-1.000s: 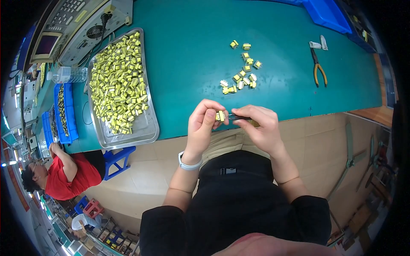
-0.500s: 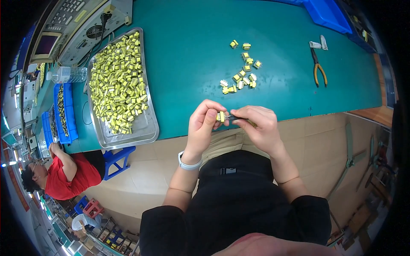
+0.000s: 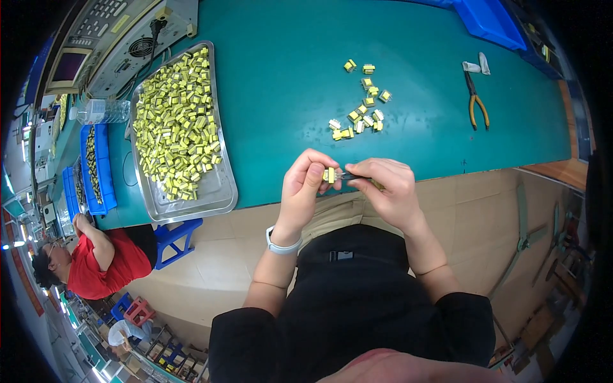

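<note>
Close to the table's front edge, my left hand (image 3: 300, 191) pinches a small yellow transformer (image 3: 329, 175) between thumb and fingers. My right hand (image 3: 391, 190) is closed around dark tweezers (image 3: 349, 175), their tips at the right side of that transformer. Fingers hide much of both things, and whether the tips grip a pin is too small to tell. Beyond my hands lies a loose group of similar yellow transformers (image 3: 368, 102), some with pins showing.
A metal tray (image 3: 223, 203) heaped with yellow transformers stands at left, by a plastic bottle (image 3: 108, 111) and a bench instrument (image 3: 121, 51). Pliers with orange handles (image 3: 477, 110) lie on the green table (image 3: 281, 83) at right. A seated person in red (image 3: 102, 268) works at far left.
</note>
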`<state>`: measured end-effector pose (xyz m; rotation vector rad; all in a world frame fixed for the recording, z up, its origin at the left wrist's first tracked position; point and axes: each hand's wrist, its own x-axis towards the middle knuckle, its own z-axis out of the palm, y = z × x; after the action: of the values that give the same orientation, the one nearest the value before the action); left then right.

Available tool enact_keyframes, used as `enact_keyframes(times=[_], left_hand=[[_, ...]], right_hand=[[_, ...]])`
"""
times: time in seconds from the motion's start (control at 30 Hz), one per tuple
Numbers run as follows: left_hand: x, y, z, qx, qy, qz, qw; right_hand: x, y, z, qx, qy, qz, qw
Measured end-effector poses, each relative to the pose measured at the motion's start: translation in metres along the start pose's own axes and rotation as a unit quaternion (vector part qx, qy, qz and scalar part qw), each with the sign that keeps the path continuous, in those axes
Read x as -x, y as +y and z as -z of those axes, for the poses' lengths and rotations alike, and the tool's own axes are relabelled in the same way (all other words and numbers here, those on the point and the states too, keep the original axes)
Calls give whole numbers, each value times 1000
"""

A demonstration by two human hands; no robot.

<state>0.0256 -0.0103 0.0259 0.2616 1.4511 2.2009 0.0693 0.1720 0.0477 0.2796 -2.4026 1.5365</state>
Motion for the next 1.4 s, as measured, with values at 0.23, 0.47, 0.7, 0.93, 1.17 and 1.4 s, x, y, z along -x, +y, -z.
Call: enact_keyframes(times=[0.23, 0.47, 0.7, 0.93, 1.17, 1.4], left_hand=[[0, -1, 1, 8, -6, 3, 1000], [-1, 0, 1, 3, -5, 21, 1000], [-11, 1, 5, 29, -5, 22, 999], [-12, -2, -1, -6, -14, -8, 1000], [-8, -5, -9, -180, 32, -98, 978], [-5, -1, -12, -236, 38, -99, 966]], right_hand=[[-1, 1, -2, 1, 20, 4, 1000], [-1, 1, -1, 10, 10, 5, 1000], [1, 3, 2, 15, 13, -12, 1000], [7, -2, 0, -119, 34, -133, 983], [6, 0, 0, -240, -25, -190, 952], [6, 0, -3, -280, -26, -220, 934]])
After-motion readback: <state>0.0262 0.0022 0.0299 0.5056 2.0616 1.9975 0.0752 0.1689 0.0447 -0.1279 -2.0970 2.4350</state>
